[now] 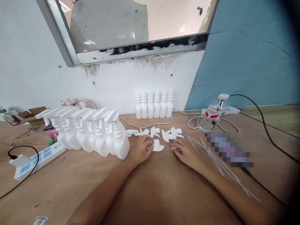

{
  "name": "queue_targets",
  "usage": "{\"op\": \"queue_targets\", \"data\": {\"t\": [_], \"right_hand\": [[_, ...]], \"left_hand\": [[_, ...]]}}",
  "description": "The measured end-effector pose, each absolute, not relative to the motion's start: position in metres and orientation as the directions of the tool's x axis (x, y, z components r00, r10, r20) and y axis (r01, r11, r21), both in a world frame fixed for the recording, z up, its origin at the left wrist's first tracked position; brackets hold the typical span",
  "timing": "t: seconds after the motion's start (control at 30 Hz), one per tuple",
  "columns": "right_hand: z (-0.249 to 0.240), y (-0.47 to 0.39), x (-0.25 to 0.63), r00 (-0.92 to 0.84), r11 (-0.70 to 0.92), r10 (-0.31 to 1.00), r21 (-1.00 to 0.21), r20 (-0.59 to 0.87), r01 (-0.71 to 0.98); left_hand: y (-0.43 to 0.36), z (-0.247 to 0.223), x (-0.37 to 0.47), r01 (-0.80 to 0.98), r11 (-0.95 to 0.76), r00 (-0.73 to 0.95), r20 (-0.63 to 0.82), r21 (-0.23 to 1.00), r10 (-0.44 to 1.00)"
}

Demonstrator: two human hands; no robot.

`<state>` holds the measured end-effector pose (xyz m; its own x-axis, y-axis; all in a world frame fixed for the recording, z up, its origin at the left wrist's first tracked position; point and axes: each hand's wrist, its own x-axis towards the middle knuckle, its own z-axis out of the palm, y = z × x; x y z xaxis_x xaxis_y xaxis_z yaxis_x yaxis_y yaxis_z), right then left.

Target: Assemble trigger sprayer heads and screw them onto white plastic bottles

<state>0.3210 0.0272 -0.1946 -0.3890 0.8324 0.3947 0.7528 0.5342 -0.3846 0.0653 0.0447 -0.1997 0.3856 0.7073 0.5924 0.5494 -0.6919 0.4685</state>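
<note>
My left hand rests on the brown table with its fingers curled, its fingertips at the left end of a white spray trigger head. To the right of that head, my right hand is closed around a small dark grey object, mostly covered by the fingers. Just beyond both hands lie several loose white trigger heads. Left of my left hand stands a row of white bottles with trigger heads on top. Several white bottles without heads line the wall.
Thin white tubes lie beside my right forearm, near a blurred-out device. A clear plastic bottle stands behind them among cables. A white power strip and an open cardboard box are at the left.
</note>
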Motion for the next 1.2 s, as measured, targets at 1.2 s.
{"op": "queue_targets", "data": {"t": [1.2], "right_hand": [[-0.182,-0.002,0.296,-0.502,0.776,0.621,-0.381,0.603,0.503]], "left_hand": [[0.010,-0.180,0.073,0.448,-0.735,0.665,0.359,0.510,0.654]]}}
